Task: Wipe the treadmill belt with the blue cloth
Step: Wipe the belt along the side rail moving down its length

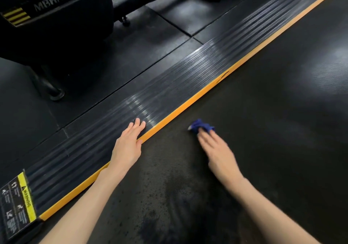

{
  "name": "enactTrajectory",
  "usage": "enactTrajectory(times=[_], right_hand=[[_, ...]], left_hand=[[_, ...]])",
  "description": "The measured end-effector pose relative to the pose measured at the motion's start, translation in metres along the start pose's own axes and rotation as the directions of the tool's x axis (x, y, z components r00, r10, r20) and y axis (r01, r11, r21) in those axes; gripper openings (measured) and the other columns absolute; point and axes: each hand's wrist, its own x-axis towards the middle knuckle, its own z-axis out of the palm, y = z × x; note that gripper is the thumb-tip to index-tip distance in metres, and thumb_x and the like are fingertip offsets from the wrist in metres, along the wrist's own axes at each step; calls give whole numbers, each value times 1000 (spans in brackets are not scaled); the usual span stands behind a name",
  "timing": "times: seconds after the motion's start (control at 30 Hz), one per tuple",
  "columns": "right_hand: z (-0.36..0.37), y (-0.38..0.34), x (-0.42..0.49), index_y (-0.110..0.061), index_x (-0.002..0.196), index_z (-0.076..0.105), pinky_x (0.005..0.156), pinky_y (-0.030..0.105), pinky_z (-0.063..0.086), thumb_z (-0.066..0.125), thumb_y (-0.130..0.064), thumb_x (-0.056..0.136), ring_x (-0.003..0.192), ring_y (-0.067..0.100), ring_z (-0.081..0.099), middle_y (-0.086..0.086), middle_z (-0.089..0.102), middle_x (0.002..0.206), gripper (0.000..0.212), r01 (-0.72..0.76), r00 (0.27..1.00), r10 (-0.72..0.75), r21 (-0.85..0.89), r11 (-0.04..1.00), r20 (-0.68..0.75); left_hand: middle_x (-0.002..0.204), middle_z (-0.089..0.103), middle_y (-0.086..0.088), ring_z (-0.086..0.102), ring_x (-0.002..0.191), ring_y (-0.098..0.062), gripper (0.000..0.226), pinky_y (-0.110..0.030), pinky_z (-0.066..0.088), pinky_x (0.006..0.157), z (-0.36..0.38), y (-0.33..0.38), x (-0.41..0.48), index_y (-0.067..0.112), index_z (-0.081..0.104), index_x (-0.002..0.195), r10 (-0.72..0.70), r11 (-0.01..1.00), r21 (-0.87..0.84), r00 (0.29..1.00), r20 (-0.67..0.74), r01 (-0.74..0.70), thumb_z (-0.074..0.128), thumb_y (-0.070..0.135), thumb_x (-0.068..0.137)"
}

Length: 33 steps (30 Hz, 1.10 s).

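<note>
The black textured treadmill belt fills the right and lower part of the view. A small bunched blue cloth lies on the belt near its left edge. My right hand is blurred, its straight fingers pressing on the near side of the cloth. My left hand rests flat with straight fingers on the ribbed black side rail, the thumb touching the orange strip between rail and belt.
A warning label sits at the near end of the rail. Beyond the rail, black rubber floor tiles carry another black machine marked MBH Fitness, with its foot close to the rail.
</note>
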Motion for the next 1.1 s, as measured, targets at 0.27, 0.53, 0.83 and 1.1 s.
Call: enactTrajectory(times=[0.27,0.53,0.83,1.1], right_hand=[[4,-22,0,4,126,55,108,28,29,39,4,72,121,30,52,18,54,132,56,-207,970,238,328,922,-58],[3,-101,-33,-16,151,13,107,31,-24,37,-17,94,141,7,-12,-6,-2,155,62,201,916,-319,414,888,241],[11,-102,-22,-25,145,32,115,46,8,34,-39,90,143,18,20,-2,24,155,57,115,968,-154,197,974,196],[20,-71,-24,-14,128,59,111,37,30,44,-15,72,129,27,46,3,50,139,57,300,946,-310,105,948,99]], left_hand=[[157,11,4,10,144,-21,61,-43,22,113,4,6,0,24,21,147,-13,1000,19,1000,0,13,48,9,94],[157,10,3,11,144,-19,61,-40,22,112,10,12,-1,22,23,146,-46,998,45,997,-66,50,47,3,94],[157,9,2,9,144,-21,68,-45,17,114,9,23,-5,21,23,146,-101,995,6,990,-93,102,51,-4,89],[157,10,2,9,144,-19,64,-41,15,114,10,17,-4,21,23,146,-58,998,-3,994,-98,58,46,-2,92]])
